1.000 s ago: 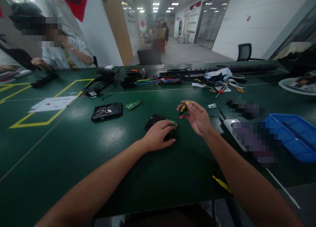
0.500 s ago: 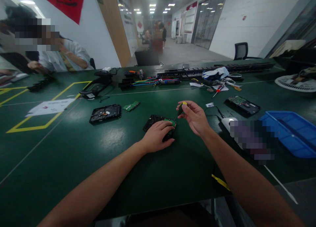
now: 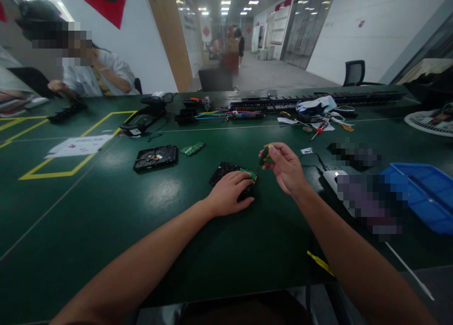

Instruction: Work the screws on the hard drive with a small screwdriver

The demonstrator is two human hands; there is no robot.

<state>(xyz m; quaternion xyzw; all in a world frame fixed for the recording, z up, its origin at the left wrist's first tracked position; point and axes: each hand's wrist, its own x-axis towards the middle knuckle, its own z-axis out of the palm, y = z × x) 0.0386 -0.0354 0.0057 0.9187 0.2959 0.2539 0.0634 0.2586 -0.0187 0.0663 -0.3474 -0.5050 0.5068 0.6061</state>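
Note:
A black hard drive point(image 3: 220, 171) with a green circuit board point(image 3: 253, 175) lies on the dark green table point(image 3: 170, 249). My left hand point(image 3: 231, 193) rests over the drive's near side with its fingers apart, hiding part of it. My right hand point(image 3: 285, 168) is closed on the green and yellow handle of a screwdriver point(image 3: 265, 155), held tilted with its thin shaft reaching down to the board's right end. The contact at the tip is too small to make out.
Another hard drive point(image 3: 156, 158) and a loose green board point(image 3: 193, 148) lie to the left. A blue tray point(image 3: 424, 193) and a white-edged device point(image 3: 338, 186) are right. Cables point(image 3: 212, 117) and tools line the back. A person point(image 3: 102, 72) sits at back left.
The camera view has shifted slightly, moving the scene to the right. The screwdriver handle leans a little differently in my right hand. My left hand stays on the drive.

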